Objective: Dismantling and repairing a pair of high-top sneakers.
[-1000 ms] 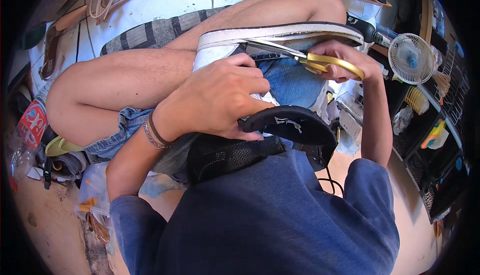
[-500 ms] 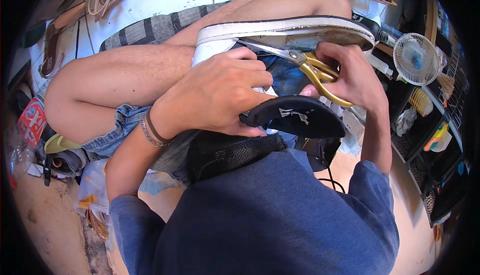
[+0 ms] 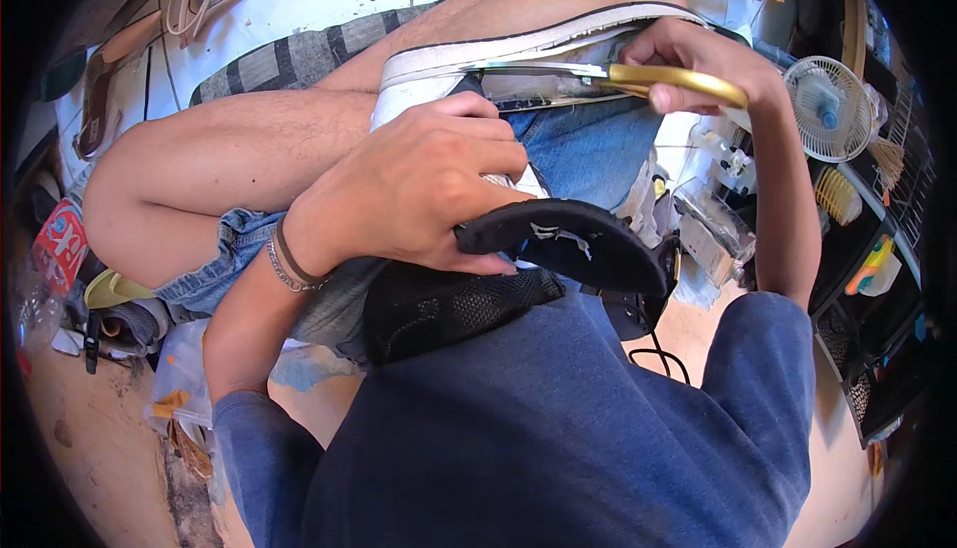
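A shoe with a thick white sole (image 3: 429,58) lies across my lap, its long edge running toward the upper right. My left hand (image 3: 429,179) is closed around the shoe's pale upper at the left end; what its fingertips press on is partly hidden. In my right hand (image 3: 723,65) is a pair of scissors with gold handles (image 3: 683,80), seen nearly edge-on. The silver blades (image 3: 533,69) point left along the sole's lower side, their tips near the left hand. A black curved cap brim (image 3: 588,239) and black mesh (image 3: 459,309) cover the lower part of my left hand.
A white round fan (image 3: 825,110) and a black shelf rack (image 3: 877,339) with small items stand at the right. Clear packaging (image 3: 713,229) lies beyond my lap. A striped grey cloth (image 3: 289,60) is under my legs on white tiles. Plastic bags (image 3: 184,374) lie at the left.
My right hand has moved up and right with the scissors. Their handles, seen spread half a second ago, now appear edge-on. My left hand still holds the shoe, with only a slight shift left.
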Tool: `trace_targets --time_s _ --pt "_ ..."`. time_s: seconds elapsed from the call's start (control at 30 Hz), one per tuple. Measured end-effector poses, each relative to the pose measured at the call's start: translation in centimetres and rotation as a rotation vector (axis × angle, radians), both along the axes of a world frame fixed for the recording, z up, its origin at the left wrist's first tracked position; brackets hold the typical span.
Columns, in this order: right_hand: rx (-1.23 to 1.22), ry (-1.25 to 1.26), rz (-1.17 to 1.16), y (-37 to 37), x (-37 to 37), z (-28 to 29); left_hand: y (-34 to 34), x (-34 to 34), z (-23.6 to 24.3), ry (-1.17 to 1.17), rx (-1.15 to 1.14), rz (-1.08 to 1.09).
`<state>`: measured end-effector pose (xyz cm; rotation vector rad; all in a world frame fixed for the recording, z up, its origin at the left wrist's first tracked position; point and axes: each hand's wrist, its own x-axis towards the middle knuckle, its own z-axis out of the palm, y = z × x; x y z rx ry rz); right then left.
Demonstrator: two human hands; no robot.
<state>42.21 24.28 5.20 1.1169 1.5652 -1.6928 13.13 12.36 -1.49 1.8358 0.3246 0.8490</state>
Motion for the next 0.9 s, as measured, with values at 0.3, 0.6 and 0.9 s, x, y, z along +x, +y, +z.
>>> trace_targets --time_s 0.3,0.6,0.9 --pt "-0.182 0.101 -0.127 2.7 1.3 -3.1 0.4 -0.6 -0.3 -0.057 -0.076 0.003" --pt "-0.312 0.046 -0.082 0.0 0.6 -1.7 0.3 -0.4 0.0 -0.030 -0.067 -0.031" --pt "-0.004 0.091 -0.106 -2.9 0.7 -0.7 0.0 -0.7 -0.3 -0.087 -0.072 -0.035"
